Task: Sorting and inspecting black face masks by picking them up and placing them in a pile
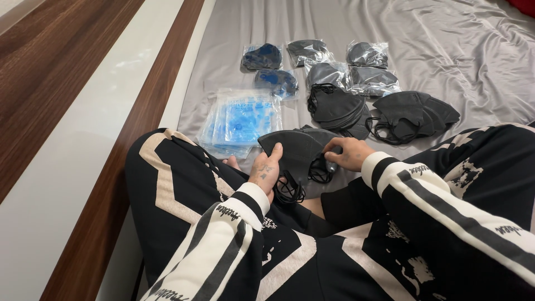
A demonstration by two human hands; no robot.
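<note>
My left hand (266, 170) grips the left edge of a folded black face mask (295, 149) held over my lap. My right hand (345, 153) pinches the same mask's right side, where its black ear loops (320, 170) bunch up. More ear loops (290, 192) dangle below my left hand. Both arms wear black sleeves with cream stripes.
On the grey bedsheet (446, 50) lie two loose piles of black masks (337, 106) (415, 114), a stack of clear bags with blue print (239, 120), and several masks sealed in clear bags (368, 54). A wooden and white ledge (83, 111) runs along the left.
</note>
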